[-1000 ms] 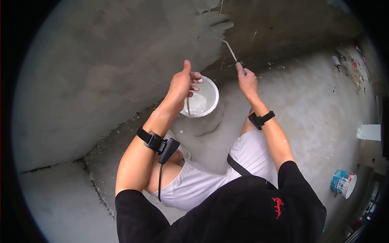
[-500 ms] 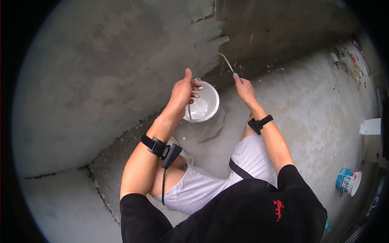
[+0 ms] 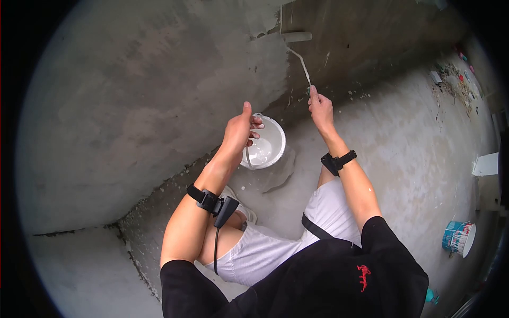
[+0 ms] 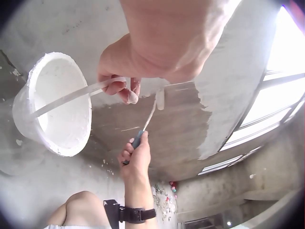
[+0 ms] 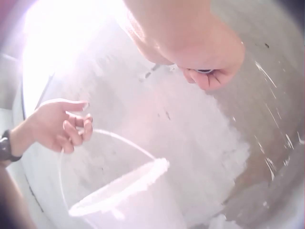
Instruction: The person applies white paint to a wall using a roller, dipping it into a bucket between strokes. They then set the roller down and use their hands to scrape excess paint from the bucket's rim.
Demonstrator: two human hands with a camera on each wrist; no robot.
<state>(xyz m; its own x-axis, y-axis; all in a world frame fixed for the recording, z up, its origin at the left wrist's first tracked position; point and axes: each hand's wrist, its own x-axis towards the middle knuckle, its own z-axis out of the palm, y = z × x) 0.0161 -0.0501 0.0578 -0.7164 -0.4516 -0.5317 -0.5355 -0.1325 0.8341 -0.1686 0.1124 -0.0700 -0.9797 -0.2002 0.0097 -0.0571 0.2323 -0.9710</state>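
My left hand [image 3: 239, 130] [image 4: 157, 43] [image 5: 59, 126] curls its fingers round the thin handle [image 4: 71, 95] of a white paint bucket [image 3: 265, 143] [image 4: 55, 112] [image 5: 124, 200], holding it above the floor by the wall. My right hand [image 3: 319, 108] [image 4: 136, 160] [image 5: 190, 43] grips the handle of a small paint roller [image 3: 297, 38] [image 4: 159, 98], whose head lies against the grey wall [image 3: 159, 79] at the edge of the lighter coated area. The roller's thin metal arm [image 3: 303, 63] runs down to my fist.
I crouch in a corner on a rough concrete floor [image 3: 413, 138]. A blue and white paint can [image 3: 458, 238] stands at the right. A white block [image 3: 485, 164] lies beyond it, and debris [image 3: 450, 74] sits at the far right. Windows [image 4: 281, 109] show past the wall.
The roller head has moved up and to the right on the wall. My left hand and the bucket have dropped slightly.
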